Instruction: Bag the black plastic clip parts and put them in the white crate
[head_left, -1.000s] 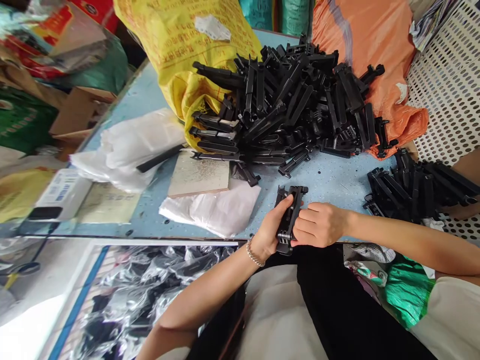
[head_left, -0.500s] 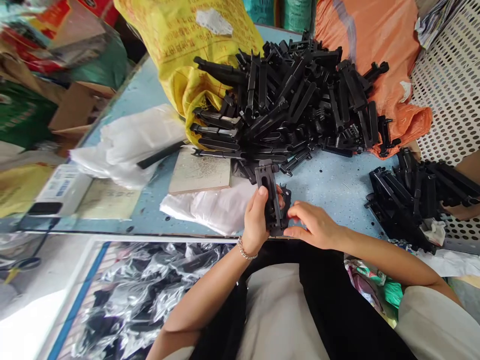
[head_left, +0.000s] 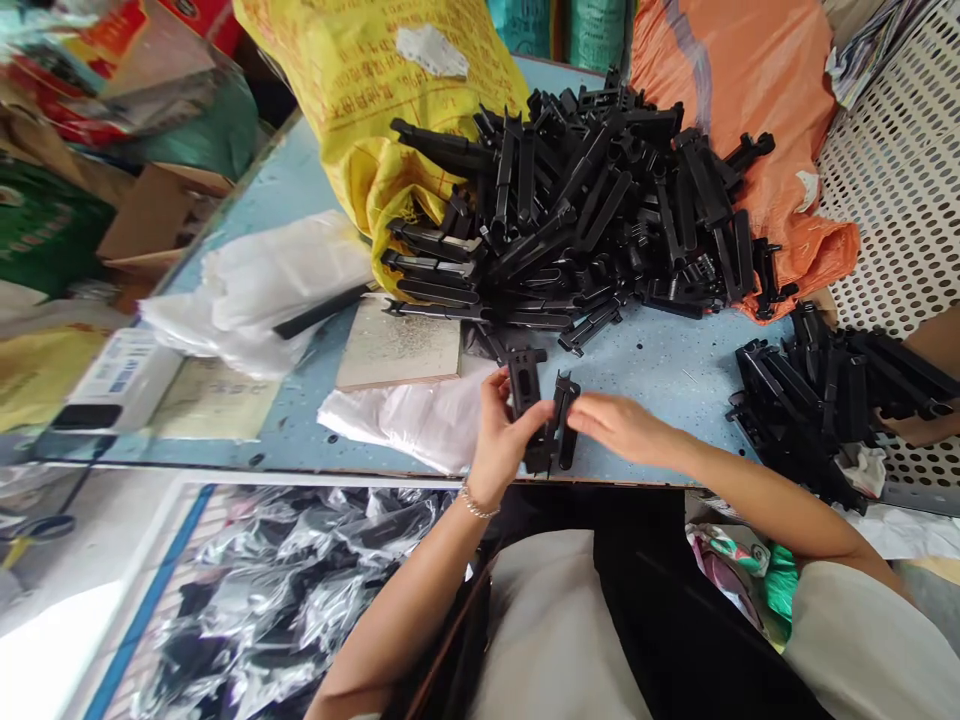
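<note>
My left hand (head_left: 504, 432) is closed round a black plastic bracket (head_left: 525, 385), long and narrow with a slot along it. Right of it, a second black plastic piece (head_left: 566, 425) stands roughly upright, pinched by the fingers of my right hand (head_left: 619, 428). The two pieces are close together near the table's front edge; whether they touch is unclear. Beyond both hands lies a large heap of similar black plastic parts (head_left: 592, 200). A smaller pile of black parts (head_left: 832, 390) is to the right.
A yellow sack (head_left: 405, 70) and an orange sack (head_left: 739, 60) flank the heap. A square board (head_left: 401, 343) and white plastic bags (head_left: 405, 420) lie left of my hands. A perforated crate (head_left: 892, 160) stands at the right. Wrapped black items (head_left: 277, 590) are below the table edge.
My left hand has turned and shifted slightly left with its bracket. My right hand has moved up a little and now grips the second piece, which is more visible.
</note>
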